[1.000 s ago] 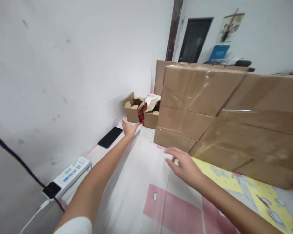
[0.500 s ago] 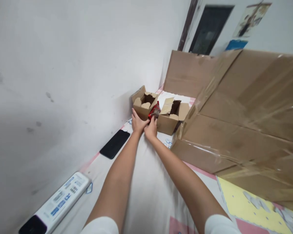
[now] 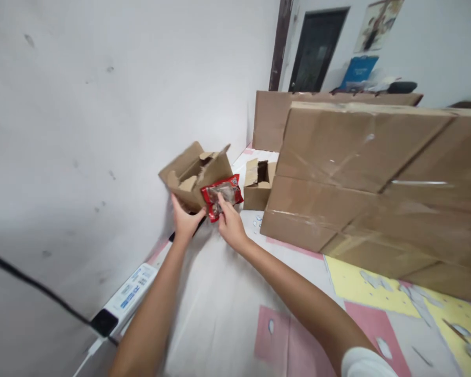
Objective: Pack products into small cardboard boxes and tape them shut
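My left hand (image 3: 186,219) grips the near lower side of a small open cardboard box (image 3: 215,172), which is tilted and appears lifted. The box's flaps stand apart, and its inside is mostly hidden. Against the right side of that box, my right hand (image 3: 232,224) holds a red snack packet (image 3: 223,193) with a see-through middle, the fingers lying over its front. What is inside the packet I cannot make out. A second small open cardboard box (image 3: 257,198) stands just to the right, apart from both hands.
A large taped cardboard box (image 3: 337,178) stands along the right. On the left, a white wall (image 3: 82,131) borders the surface. A power strip (image 3: 131,293) with a plug and cable lies by it, and a dark flat object (image 3: 198,225) shows behind my left wrist. Patterned cloth (image 3: 220,314) covers the surface.
The left small box and the red packet have come nearer and leftward with my hands; the box is now tilted. The packet shows more fully. The view has shifted too.
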The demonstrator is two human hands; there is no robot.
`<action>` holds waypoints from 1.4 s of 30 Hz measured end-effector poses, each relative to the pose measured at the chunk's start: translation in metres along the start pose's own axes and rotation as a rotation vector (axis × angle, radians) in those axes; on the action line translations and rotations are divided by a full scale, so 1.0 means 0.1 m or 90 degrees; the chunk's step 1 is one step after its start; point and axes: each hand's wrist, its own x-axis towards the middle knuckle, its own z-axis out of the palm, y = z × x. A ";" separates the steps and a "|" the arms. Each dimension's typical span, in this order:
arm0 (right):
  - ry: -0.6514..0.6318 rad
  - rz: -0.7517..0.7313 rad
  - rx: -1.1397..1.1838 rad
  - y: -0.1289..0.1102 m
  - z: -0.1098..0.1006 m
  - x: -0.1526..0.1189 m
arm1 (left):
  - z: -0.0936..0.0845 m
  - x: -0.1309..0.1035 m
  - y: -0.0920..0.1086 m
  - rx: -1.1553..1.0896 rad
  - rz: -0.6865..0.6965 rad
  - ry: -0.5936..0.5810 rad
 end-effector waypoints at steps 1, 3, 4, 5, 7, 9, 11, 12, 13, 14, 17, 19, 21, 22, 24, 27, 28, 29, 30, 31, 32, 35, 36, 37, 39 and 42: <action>-0.012 -0.032 0.021 -0.17 -0.06 -0.12 | -0.18 -0.14 0.09 -0.043 -0.007 -0.007; -0.028 -0.080 0.061 -0.51 -0.18 -0.40 | -0.51 -0.48 0.30 -0.075 -0.032 -0.017; -0.028 -0.093 0.075 -0.66 -0.25 -0.57 | -0.64 -0.67 0.40 -0.072 -0.039 -0.022; -0.021 -0.096 0.082 -0.81 -0.33 -0.75 | -0.73 -0.88 0.49 -0.067 -0.045 -0.033; 0.015 -0.066 0.072 -1.04 -0.51 -1.15 | -0.78 -1.31 0.65 -0.066 -0.052 -0.069; 0.074 -0.012 0.037 -1.20 -0.76 -1.56 | -0.67 -1.69 0.77 -0.085 -0.054 -0.128; 0.144 0.046 -0.012 -1.28 -1.05 -1.97 | -0.42 -2.01 0.86 -0.109 -0.050 -0.213; 0.181 0.074 -0.040 -1.29 -1.20 -2.16 | -0.26 -2.15 0.89 -0.117 -0.045 -0.262; 0.218 0.100 -0.071 -1.28 -1.34 -2.34 | -0.08 -2.27 0.92 -0.120 -0.038 -0.314; 0.250 0.122 -0.108 -1.25 -1.48 -2.52 | 0.10 -2.37 0.95 -0.120 -0.029 -0.362; 0.292 0.139 -0.256 -1.10 -1.81 -2.96 | 0.61 -2.59 1.00 -0.124 0.007 -0.487; 0.289 0.138 -0.366 -0.98 -1.93 -3.19 | 0.90 -2.68 1.00 -0.142 0.042 -0.575; 0.295 0.155 -0.448 -0.88 -2.00 -3.35 | 1.10 -2.72 0.96 -0.160 0.070 -0.661; 0.302 0.161 -0.469 -0.86 -2.03 -3.42 | 1.18 -2.74 0.93 -0.169 0.076 -0.695; 0.326 0.136 -0.485 -0.84 -2.10 -3.52 | 1.27 -2.76 0.84 -0.184 0.074 -0.726; 0.319 0.078 -0.522 -0.89 -2.33 -3.61 | 1.30 -2.79 0.70 -0.200 0.058 -0.715; 0.287 0.083 -0.549 -0.92 -2.43 -3.61 | 1.30 -2.81 0.67 -0.208 0.055 -0.715; 0.235 0.106 -0.573 -0.94 -2.53 -3.61 | 1.29 -2.82 0.66 -0.217 0.053 -0.719; 0.173 0.144 -0.589 -0.97 -2.62 -3.60 | 1.29 -2.83 0.65 -0.225 0.052 -0.726; 0.111 0.192 -0.595 -1.00 -2.70 -3.58 | 1.28 -2.84 0.65 -0.230 0.051 -0.730; 0.057 0.243 -0.591 -1.02 -2.77 -3.56 | 1.28 -2.84 0.65 -0.230 0.052 -0.730; -0.053 0.370 -0.550 -1.09 -2.90 -3.48 | 1.29 -2.82 0.65 -0.221 0.063 -0.724; -0.078 0.385 -0.541 -1.11 -2.93 -3.46 | 1.28 -2.81 0.65 -0.219 0.067 -0.729; -0.100 0.386 -0.536 -1.13 -2.95 -3.45 | 1.28 -2.79 0.66 -0.215 0.069 -0.740; -0.150 0.362 -0.536 -1.15 -3.00 -3.45 | 1.26 -2.76 0.67 -0.206 0.072 -0.756; -0.253 0.318 -0.543 -1.11 -3.05 -3.51 | 1.21 -2.72 0.73 -0.208 0.073 -0.751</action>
